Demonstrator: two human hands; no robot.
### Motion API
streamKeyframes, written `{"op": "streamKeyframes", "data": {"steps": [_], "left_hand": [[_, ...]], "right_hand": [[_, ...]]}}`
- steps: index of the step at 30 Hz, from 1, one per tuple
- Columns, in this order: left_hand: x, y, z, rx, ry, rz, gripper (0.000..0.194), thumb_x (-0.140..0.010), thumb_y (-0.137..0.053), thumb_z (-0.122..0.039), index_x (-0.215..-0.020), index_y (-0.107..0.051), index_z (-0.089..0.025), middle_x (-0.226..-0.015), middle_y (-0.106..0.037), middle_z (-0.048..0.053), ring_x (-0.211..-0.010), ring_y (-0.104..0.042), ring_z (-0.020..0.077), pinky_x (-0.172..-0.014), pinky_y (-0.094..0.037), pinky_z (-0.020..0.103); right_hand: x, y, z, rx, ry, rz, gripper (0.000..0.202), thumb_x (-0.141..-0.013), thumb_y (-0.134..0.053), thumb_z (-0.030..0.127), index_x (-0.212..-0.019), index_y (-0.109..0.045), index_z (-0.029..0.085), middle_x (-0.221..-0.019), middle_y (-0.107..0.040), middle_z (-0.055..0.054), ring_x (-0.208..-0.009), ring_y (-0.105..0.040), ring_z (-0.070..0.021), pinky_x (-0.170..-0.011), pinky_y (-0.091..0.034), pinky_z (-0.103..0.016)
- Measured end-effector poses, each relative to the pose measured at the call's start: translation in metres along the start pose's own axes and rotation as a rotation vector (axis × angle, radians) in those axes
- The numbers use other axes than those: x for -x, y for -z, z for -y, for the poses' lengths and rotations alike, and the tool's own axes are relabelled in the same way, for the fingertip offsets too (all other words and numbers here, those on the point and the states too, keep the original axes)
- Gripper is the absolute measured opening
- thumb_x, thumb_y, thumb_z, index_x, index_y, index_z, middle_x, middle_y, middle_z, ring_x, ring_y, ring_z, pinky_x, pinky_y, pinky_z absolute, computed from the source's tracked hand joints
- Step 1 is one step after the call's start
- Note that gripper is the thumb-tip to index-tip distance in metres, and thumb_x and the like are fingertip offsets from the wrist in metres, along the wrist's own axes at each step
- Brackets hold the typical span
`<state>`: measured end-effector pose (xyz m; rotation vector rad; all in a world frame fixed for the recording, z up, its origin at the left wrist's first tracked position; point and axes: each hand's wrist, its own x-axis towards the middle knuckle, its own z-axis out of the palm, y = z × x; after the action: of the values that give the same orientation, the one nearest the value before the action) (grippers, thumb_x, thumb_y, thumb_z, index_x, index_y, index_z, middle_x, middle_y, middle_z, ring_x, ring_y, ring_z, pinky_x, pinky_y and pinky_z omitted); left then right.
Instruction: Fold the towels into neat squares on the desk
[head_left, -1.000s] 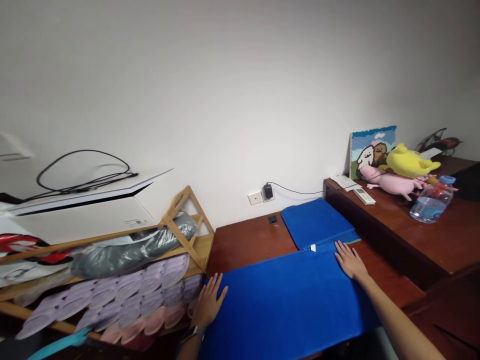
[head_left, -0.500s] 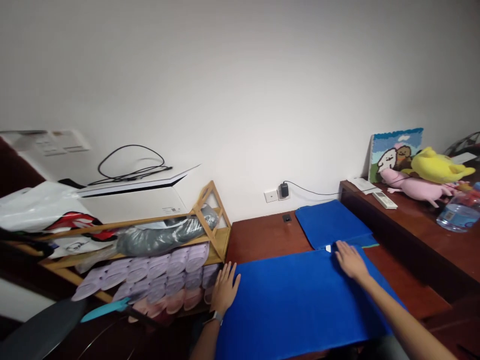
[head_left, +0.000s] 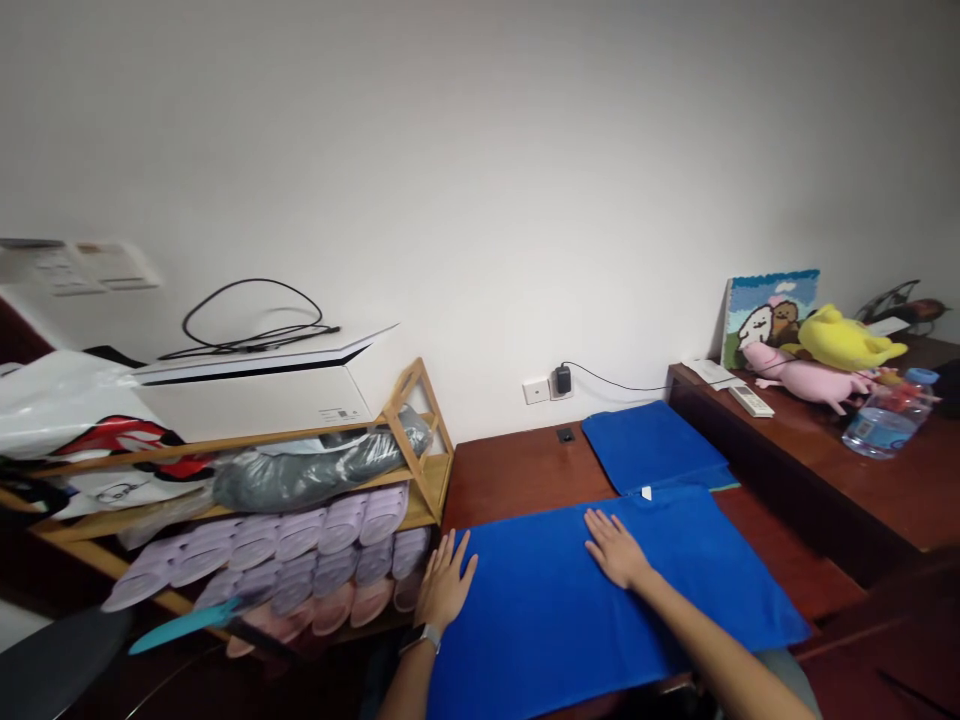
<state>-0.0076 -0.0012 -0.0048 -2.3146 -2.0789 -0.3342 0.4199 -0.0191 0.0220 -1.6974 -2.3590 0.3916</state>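
A large blue cloth (head_left: 525, 620) lies spread on the reddish-brown desk, its near edge hanging slightly over the front. My left hand (head_left: 444, 585), with a watch on the wrist, rests at the cloth's left edge with fingers stretched out. Flat on the cloth, near the middle of its far half, is my right hand (head_left: 619, 552), palm down and fingers extended. Behind the large cloth sits a smaller folded blue cloth (head_left: 652, 447). A small white tag (head_left: 646, 493) shows where the two meet.
To the left, a wooden rack (head_left: 420, 470) holds lilac slippers (head_left: 341, 520), a plastic-wrapped bundle and a white box (head_left: 262, 400). A raised desk part on the right bears a water bottle (head_left: 885, 425), plush toys (head_left: 847, 340) and a remote (head_left: 751, 401). A charger (head_left: 562, 378) is plugged in.
My right hand has slid left across the large blue cloth, from near its far right corner toward the middle. My left hand stays at the left edge. The view has shifted slightly.
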Motion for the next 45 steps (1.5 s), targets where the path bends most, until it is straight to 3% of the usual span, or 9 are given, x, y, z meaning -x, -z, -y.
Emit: {"op": "streamKeyframes", "data": {"steps": [6, 10, 17, 22, 26, 30, 33, 36, 45], "left_hand": [[-0.004, -0.005, 0.002, -0.032, 0.02, -0.026, 0.063, -0.105, -0.036, -0.051, -0.161, -0.041, -0.023, -0.171, -0.032, 0.012, -0.158, -0.03, 0.0291, -0.126, -0.028, 0.053], [-0.007, -0.007, 0.007, -0.063, 0.017, -0.024, 0.062, -0.104, -0.036, -0.051, -0.16, -0.042, -0.024, -0.17, -0.035, 0.01, -0.157, -0.031, 0.0278, -0.126, -0.028, 0.051], [-0.009, -0.001, 0.006, -0.122, -0.008, 0.012, 0.063, -0.104, -0.035, -0.05, -0.159, -0.044, -0.02, -0.169, -0.036, 0.014, -0.156, -0.034, 0.03, -0.124, -0.031, 0.051], [-0.007, 0.001, 0.005, -0.114, -0.003, 0.01, 0.062, -0.104, -0.036, -0.05, -0.16, -0.042, -0.023, -0.169, -0.037, 0.011, -0.156, -0.035, 0.0297, -0.123, -0.033, 0.052], [-0.005, 0.001, 0.005, -0.083, -0.021, 0.004, 0.063, -0.105, -0.036, -0.05, -0.16, -0.042, -0.022, -0.17, -0.036, 0.012, -0.156, -0.034, 0.0297, -0.123, -0.033, 0.051], [-0.005, 0.001, 0.004, -0.055, -0.006, -0.019, 0.062, -0.104, -0.036, -0.05, -0.16, -0.043, -0.024, -0.17, -0.036, 0.011, -0.156, -0.033, 0.031, -0.123, -0.033, 0.053], [-0.005, 0.0, 0.004, -0.035, 0.0, -0.027, 0.062, -0.104, -0.036, -0.051, -0.16, -0.043, -0.024, -0.17, -0.036, 0.011, -0.156, -0.032, 0.0315, -0.122, -0.034, 0.053], [-0.006, -0.002, 0.006, -0.027, 0.008, -0.029, 0.063, -0.104, -0.037, -0.052, -0.159, -0.044, -0.025, -0.17, -0.035, 0.01, -0.156, -0.032, 0.032, -0.122, -0.036, 0.053], [-0.009, -0.006, 0.008, -0.043, -0.008, -0.047, 0.063, -0.102, -0.038, -0.05, -0.159, -0.044, -0.023, -0.168, -0.039, 0.011, -0.155, -0.035, 0.0323, -0.123, -0.034, 0.052]], "right_hand": [[0.052, 0.036, -0.169, 0.179, -0.398, -0.097, 0.069, -0.104, -0.017, 0.053, -0.165, -0.031, 0.024, -0.172, -0.029, -0.004, -0.16, -0.022, -0.0265, -0.129, -0.018, -0.053], [0.068, 0.044, -0.221, 0.203, -0.512, -0.12, 0.068, -0.104, -0.014, 0.048, -0.166, -0.029, 0.023, -0.172, -0.027, -0.003, -0.159, -0.023, -0.0271, -0.128, -0.021, -0.054], [0.069, 0.045, -0.223, 0.177, -0.56, -0.126, 0.073, -0.103, -0.013, 0.054, -0.168, -0.022, 0.022, -0.173, -0.024, -0.001, -0.16, -0.019, -0.0259, -0.129, -0.019, -0.053], [0.06, 0.048, -0.207, 0.223, -0.589, -0.193, 0.07, -0.101, -0.021, 0.046, -0.163, -0.037, 0.016, -0.171, -0.032, -0.008, -0.158, -0.026, -0.0294, -0.129, -0.018, -0.054], [0.03, 0.039, -0.14, 0.197, -0.366, -0.31, 0.067, -0.102, -0.023, 0.037, -0.162, -0.038, 0.013, -0.169, -0.034, -0.011, -0.159, -0.025, -0.0297, -0.13, -0.014, -0.054], [-0.003, 0.017, -0.052, 0.029, -0.03, -0.194, 0.065, -0.107, -0.023, 0.048, -0.167, -0.027, 0.022, -0.17, -0.031, -0.006, -0.159, -0.025, -0.0267, -0.129, -0.02, -0.053], [-0.013, 0.005, -0.023, -0.021, 0.073, -0.084, 0.067, -0.107, -0.023, 0.056, -0.166, -0.027, 0.025, -0.17, -0.031, -0.006, -0.159, -0.025, -0.0248, -0.13, -0.02, -0.051], [-0.004, 0.008, -0.047, -0.004, 0.063, -0.06, 0.067, -0.107, -0.024, 0.057, -0.165, -0.032, 0.023, -0.169, -0.032, -0.007, -0.158, -0.026, -0.0241, -0.13, -0.02, -0.05], [0.068, 0.054, -0.225, 0.142, -0.421, -0.086, 0.069, -0.105, -0.017, 0.049, -0.166, -0.028, 0.019, -0.172, -0.026, -0.004, -0.16, -0.021, -0.0241, -0.13, -0.019, -0.049]]}}
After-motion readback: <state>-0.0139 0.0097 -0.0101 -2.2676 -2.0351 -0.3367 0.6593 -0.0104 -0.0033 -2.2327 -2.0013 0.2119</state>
